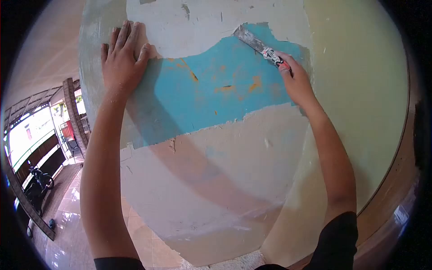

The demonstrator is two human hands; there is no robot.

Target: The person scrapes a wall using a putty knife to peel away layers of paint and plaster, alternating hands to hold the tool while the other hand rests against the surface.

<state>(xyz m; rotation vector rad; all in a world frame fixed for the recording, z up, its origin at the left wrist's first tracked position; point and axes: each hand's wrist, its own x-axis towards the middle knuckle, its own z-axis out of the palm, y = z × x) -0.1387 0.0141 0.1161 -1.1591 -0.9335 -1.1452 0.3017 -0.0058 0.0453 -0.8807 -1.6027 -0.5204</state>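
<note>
My right hand [294, 76] is wrapped around the handle of a putty-smeared scraper [256, 42]. Its blade tip meets the ragged upper border where pale coating [180, 27] gives way to a bare turquoise patch [198, 99] on the wall. My left hand [122, 60] lies flat against the wall at the upper left, fingers stretched out and dusty, holding nothing. Orange marks and scratches show within the turquoise patch. Below it, a whitish coating [225, 162] covers the wall.
A pale green wall face [355, 90] stands to the right. At the left, a porch opens with a pillar [75, 112], a parked motorcycle [40, 180] and a tiled floor [67, 225]. Whitish rubble [243, 262] lies at the wall's foot.
</note>
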